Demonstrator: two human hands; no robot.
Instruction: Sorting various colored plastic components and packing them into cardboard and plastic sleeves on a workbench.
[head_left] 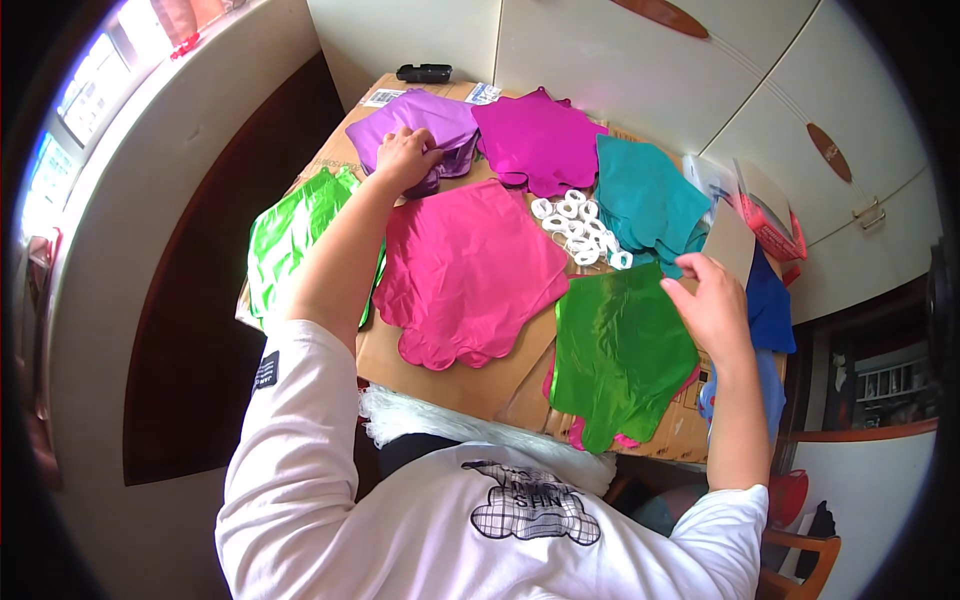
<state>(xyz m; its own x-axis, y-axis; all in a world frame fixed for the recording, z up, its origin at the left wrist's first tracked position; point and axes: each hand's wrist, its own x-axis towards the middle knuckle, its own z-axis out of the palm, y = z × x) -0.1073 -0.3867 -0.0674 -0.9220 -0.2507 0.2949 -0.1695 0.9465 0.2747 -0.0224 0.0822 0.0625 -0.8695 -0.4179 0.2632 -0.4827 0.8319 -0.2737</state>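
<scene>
My left hand (408, 157) rests on a stack of light purple foil sheets (365, 132) at the far left of the cardboard. Its fingers are bent and look apart, with the tips against the foil. The sheets are flat and shiny with wavy edges, like uninflated foil balloons. My right hand (712, 302) hovers at the upper right edge of a dark green foil stack (620, 345), thumb and forefinger apart, holding nothing. Pink foil edges show beneath that green stack. Between my arms lies a large hot pink stack (465, 270).
White rings (583, 228), perhaps ribbon rolls, lie heaped mid-table. Magenta (540, 140), teal (645, 190), bright green (295, 235) and blue (768, 305) foil stacks surround them on the cardboard (420, 365). A black object (424, 73) sits at the back edge. White cabinets (600, 60) stand behind.
</scene>
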